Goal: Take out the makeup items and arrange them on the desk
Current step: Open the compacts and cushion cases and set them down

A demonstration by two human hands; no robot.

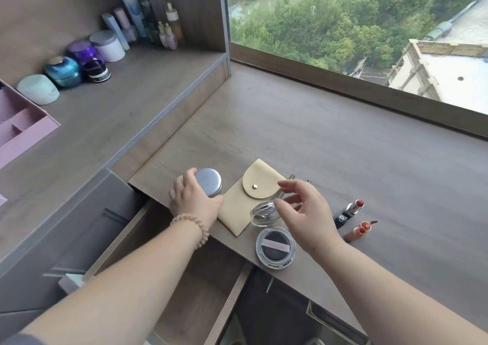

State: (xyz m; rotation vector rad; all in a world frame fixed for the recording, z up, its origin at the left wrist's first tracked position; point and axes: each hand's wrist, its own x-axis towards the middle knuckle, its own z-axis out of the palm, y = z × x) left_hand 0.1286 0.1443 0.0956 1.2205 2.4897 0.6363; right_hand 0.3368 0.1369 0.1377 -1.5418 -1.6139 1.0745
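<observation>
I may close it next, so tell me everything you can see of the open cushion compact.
The compact lies open near the desk's front edge, above the open drawer. Its round grey base holds a dark puff with a pale strap across it. The clear, glossy lid is hinged back, resting partly on the cream pouch. The right hand hovers over the lid; contact is unclear.

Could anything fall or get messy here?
Maybe. The open compact sits right at the desk edge, above the open drawer; a bump from the right hand could tip it in. The open lipstick and lip tint have bare tips, so rolling could smear the desk. The left hand has a grip on the tin near the same edge.
</observation>
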